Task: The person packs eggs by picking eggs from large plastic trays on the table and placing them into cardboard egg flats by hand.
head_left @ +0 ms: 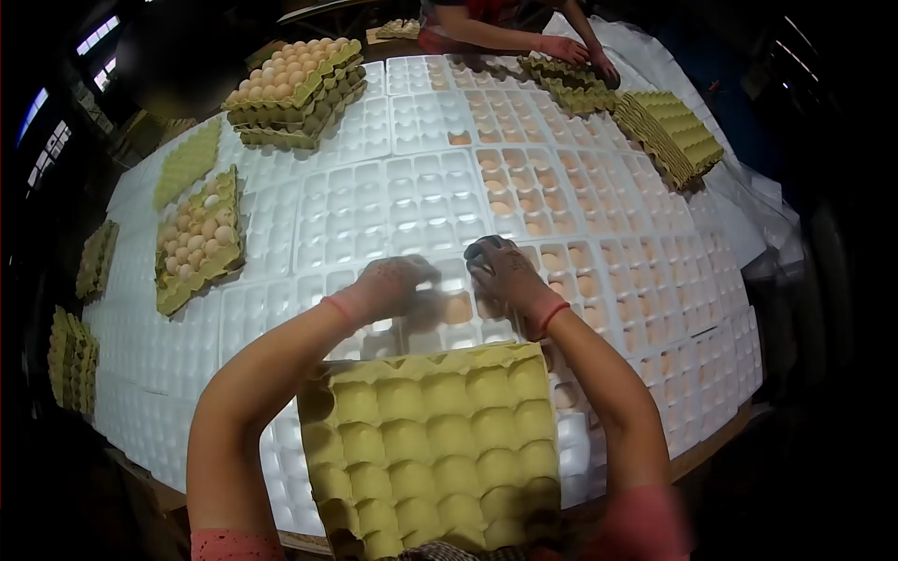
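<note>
Over the white plastic trays, my left hand (398, 285) reaches in from the left, its fingers smeared by motion. My right hand (508, 273) is just right of it, fingers curled down over the tray cells; what they hold, if anything, is hidden. Between and below the hands an egg (456, 309) sits in a cell. An empty yellow-green egg carton (430, 439) lies nearest to me, under my forearms. White trays (341, 201) cover the table, and many cells to the right hold eggs (533, 201).
At the left is a carton with eggs (198, 238), beside an empty carton (187, 161). Stacked cartons topped with eggs (295, 79) stand at the back left. More cartons (669, 136) lie at the back right, near another person's hands (566, 49). Carton stacks (73, 360) border the left edge.
</note>
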Demonstrator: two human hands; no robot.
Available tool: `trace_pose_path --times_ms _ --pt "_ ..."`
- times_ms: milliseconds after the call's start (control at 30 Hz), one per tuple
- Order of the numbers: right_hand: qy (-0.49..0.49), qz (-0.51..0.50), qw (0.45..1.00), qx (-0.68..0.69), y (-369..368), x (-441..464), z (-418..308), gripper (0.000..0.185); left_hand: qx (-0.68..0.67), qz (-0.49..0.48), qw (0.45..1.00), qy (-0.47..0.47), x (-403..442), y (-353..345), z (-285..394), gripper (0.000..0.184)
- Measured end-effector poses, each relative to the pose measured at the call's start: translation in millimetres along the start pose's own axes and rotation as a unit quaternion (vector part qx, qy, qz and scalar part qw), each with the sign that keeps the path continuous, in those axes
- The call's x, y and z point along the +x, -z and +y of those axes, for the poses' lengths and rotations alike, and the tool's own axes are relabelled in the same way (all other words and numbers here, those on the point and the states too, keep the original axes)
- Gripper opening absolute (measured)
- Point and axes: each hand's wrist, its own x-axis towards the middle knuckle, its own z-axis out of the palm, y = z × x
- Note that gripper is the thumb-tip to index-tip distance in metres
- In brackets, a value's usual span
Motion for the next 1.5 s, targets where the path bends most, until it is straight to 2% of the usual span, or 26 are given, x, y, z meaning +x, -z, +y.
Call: trace_pose_path --times_ms 33,100,167,233,267,333,433,533,633,700,767,833,900,967,1000,1033,1100,1200,1267,1300,1333,1367,1400,1433,1467,1500 --pt "-0.045 0.034 0.993 0.102 12.6 -7.9 -7.5 0.031 -0.043 0.049 0.998 0.015 7.3 -0.2 0.1 0.032" --pt "-0.028 0.095 0.987 0.125 52.1 -48.2 -38.8 0.025 -0.047 0.075 0.996 0.017 13.0 -6.9 -10.3 0.036" --pt "-0.043 0.054 0.997 0.017 93.1 -105.6 -73.8 0.025 0.141 0.039 0.989 -0.024 14.6 -33.0 -42.7 0.043" --pt "-0.16 -0.085 0.982 0.054 126.9 -158.5 -99.1 0.031 0.023 0.041 0.999 0.014 -4.4 -3.0 -18.7 0.052" --pt "-0.192 -0.15 0.969 0.049 132.5 -188.8 -105.6 0.035 0.005 0.119 0.993 -0.024 -12.5 0.1 -20.8 0.053" --pt "-0.185 -0.231 0.95 0.098 120.6 -235.2 -127.7 0.042 -0.085 0.171 0.982 0.012 -28.9 22.2 -6.4 0.048" --pt "-0.248 -0.173 0.922 0.243 100.5 -265.9 -137.1 0.048 -0.109 0.21 0.971 0.038 -52.1 46.2 4.5 0.046" --pt "-0.221 -0.028 0.96 0.167 141.7 -282.1 -140.5 0.042 -0.133 0.218 0.966 0.045 -92.8 76.8 46.2 0.048" --pt "0.059 0.053 0.985 -0.156 202.8 -349.8 -21.2 0.038 -0.166 0.204 0.963 0.056 -158.2 93.0 90.4 0.049" --pt "-0.13 -0.01 0.98 -0.149 260.3 -385.7 40.4 0.037 -0.225 0.246 0.94 0.069 -203.2 75.2 104.0 0.047" --pt "-0.218 -0.047 0.958 -0.181 296.5 -405.5 90.3 0.039 -0.315 0.274 0.902 0.113 -246.8 51.3 115.1 0.048" --pt "-0.132 -0.107 0.918 -0.359 311.9 -436.2 195.9 0.044 -0.292 0.28 0.905 0.134 -277.7 20.2 140.2 0.049" --pt "-0.331 0.098 0.864 -0.366 290.3 -378.2 101.3 0.042 -0.223 0.275 0.924 0.148 -296.7 -13.3 171.4 0.052" --pt "-0.101 0.246 0.943 -0.197 252.0 -332.5 19.8 0.037 -0.192 0.28 0.934 0.11 -302.5 -47.5 203.8 0.057" --pt "-0.057 0.188 0.978 -0.067 229.2 -312.2 -41.8 0.034 -0.13 0.257 0.952 0.1 -300.5 -59.6 220.2 0.058" --pt "0.072 0.112 0.991 -0.004 193.3 -303.8 -71.8 0.035 -0.09 0.229 0.965 0.095 -294.9 -66.1 241.1 0.058" --pt "0.241 -0.051 0.969 0.004 142.1 -302.4 -142.0 0.035 0.027 0.158 0.987 0.025 -282.4 -81.3 265.2 0.06" --pt "0.29 -0.08 0.952 -0.063 77.3 -320.8 -156.0 0.034 0.144 0.087 0.984 -0.05 -264.6 -108.7 270.2 0.058" --pt "0.219 -0.077 0.972 -0.025 76.4 -319.9 -159.2 0.031 0.195 0.08 0.975 -0.071 -260.5 -119.0 259.3 0.055" --pt "0.219 -0.077 0.972 -0.027 78.9 -319.4 -158.7 0.031 0.142 0.073 0.985 -0.061 -259.5 -117.0 256.3 0.052" --pt "0.066 -0.043 0.968 0.237 83.7 -318.1 -155.0 0.028 0.089 0.067 0.992 -0.051 -259.4 -114.8 253.0 0.05" --pt "-0.094 -0.006 0.873 0.479 88.6 -316.7 -151.5 0.025 0.088 0.068 0.992 -0.051 -261.6 -112.2 250.3 0.05" --pt "-0.138 0.033 0.818 0.557 97.2 -312.0 -149.2 0.024 -0.033 0.108 0.993 -0.028 -263.7 -108.9 247.6 0.047" --pt "-0.097 0.02 0.891 0.444 97.4 -304.6 -147.3 0.035 -0.152 0.148 0.977 -0.007 -265.0 -106.1 244.0 0.044" --pt "-0.034 -0.03 0.97 0.238 100.1 -303.7 -152.9 0.041 -0.373 0.193 0.907 0.01 -263.6 -119.4 230.8 0.04" --pt "0.028 -0.08 0.996 0.02 107.3 -296.9 -175.0 0.047 -0.51 0.241 0.824 0.047 -260.5 -112.5 227.3 0.031"
